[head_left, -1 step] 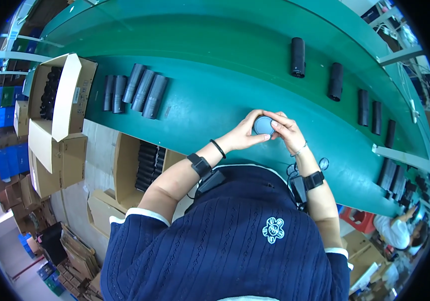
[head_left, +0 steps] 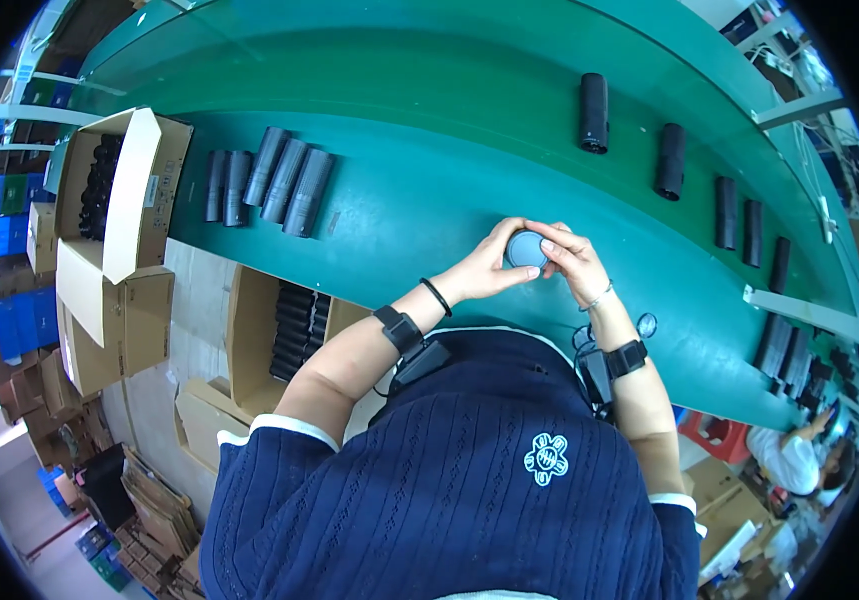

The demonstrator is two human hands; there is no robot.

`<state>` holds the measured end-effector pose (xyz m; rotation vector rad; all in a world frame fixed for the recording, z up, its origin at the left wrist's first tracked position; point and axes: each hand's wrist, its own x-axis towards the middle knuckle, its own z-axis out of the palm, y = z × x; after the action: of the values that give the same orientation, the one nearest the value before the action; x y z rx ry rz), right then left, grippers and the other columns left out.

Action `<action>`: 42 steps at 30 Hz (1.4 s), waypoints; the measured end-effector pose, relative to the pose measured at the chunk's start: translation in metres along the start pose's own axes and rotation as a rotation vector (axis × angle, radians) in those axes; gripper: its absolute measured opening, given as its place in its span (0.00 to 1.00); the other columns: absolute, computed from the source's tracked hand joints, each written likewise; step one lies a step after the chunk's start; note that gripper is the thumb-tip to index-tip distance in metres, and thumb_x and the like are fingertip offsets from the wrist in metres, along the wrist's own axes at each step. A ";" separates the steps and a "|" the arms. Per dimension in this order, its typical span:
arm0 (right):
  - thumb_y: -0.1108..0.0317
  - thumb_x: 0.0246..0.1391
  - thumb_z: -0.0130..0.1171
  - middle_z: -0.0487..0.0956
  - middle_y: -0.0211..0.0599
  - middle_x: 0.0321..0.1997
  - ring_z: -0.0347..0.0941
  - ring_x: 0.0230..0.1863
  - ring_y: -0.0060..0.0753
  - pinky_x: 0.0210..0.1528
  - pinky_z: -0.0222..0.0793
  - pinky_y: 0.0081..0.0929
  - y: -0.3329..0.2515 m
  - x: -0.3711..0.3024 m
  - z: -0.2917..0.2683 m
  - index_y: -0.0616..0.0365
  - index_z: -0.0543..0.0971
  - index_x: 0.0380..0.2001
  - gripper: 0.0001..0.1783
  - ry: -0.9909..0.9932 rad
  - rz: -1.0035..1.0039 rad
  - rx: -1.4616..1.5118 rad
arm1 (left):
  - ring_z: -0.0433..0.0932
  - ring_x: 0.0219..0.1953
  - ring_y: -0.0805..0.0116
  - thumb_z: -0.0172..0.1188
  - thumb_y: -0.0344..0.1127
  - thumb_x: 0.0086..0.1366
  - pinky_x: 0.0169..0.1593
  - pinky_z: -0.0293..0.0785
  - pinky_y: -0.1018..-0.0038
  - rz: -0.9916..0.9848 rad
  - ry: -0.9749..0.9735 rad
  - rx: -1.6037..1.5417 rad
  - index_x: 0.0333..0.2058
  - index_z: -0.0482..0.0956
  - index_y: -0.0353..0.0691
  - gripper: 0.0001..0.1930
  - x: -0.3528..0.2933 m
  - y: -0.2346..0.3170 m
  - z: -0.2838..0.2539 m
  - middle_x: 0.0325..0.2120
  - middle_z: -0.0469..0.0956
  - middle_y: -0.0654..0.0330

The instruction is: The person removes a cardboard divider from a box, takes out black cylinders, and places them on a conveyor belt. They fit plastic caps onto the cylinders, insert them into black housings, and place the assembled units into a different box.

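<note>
Over the green work surface (head_left: 399,200), in front of my body, both hands hold a round grey-blue piece (head_left: 527,250). Its flat circular top faces up; whatever lies under it is hidden by my fingers. My left hand (head_left: 489,265) curls around the left side, thumb along the near edge. From the right, my right hand (head_left: 579,262) closes on the same piece, with fingertips at its rim. To the left on the surface lie several dark ribbed cylinders (head_left: 310,194), side by side. Farther right, more black cylinders (head_left: 594,113) are spread out in a line.
An open cardboard box (head_left: 139,210) of black parts stands at the left end. Below the surface's near edge, another carton (head_left: 246,330) holds stacked black cylinders. A metal bracket (head_left: 804,313) crosses the right side. Beyond it sits a red stool (head_left: 717,437) near another person (head_left: 787,462).
</note>
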<state>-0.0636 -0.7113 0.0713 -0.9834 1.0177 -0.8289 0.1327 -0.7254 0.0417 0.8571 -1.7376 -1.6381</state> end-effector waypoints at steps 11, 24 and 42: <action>0.60 0.50 0.63 0.74 0.28 0.43 0.68 0.42 0.22 0.45 0.65 0.23 0.001 0.009 -0.003 0.54 0.69 0.57 0.30 0.020 -0.103 -0.173 | 0.68 0.53 0.57 0.58 0.31 0.56 0.59 0.63 0.60 -0.151 0.066 -1.179 0.49 0.62 0.43 0.23 0.012 0.022 -0.022 0.47 0.69 0.51; 0.63 0.47 0.65 0.70 0.44 0.52 0.69 0.50 0.36 0.51 0.65 0.31 0.002 0.034 0.020 0.51 0.52 0.63 0.44 0.133 0.063 -0.234 | 0.67 0.52 0.64 0.49 0.47 0.62 0.56 0.62 0.64 -0.222 0.470 -1.096 0.55 0.67 0.46 0.23 -0.010 -0.010 -0.072 0.50 0.70 0.59; 0.62 0.53 0.58 0.72 0.45 0.54 0.69 0.54 0.47 0.57 0.65 0.37 0.035 0.125 -0.043 0.56 0.71 0.52 0.23 0.731 -0.472 -0.507 | 0.72 0.37 0.69 0.50 0.36 0.64 0.40 0.69 0.73 -0.690 0.275 -0.738 0.43 0.72 0.42 0.10 -0.064 -0.016 -0.098 0.35 0.74 0.61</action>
<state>-0.0609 -0.8232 -0.0074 -1.4242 1.7082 -1.4200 0.2503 -0.7355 0.0328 1.2784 -0.5530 -2.2274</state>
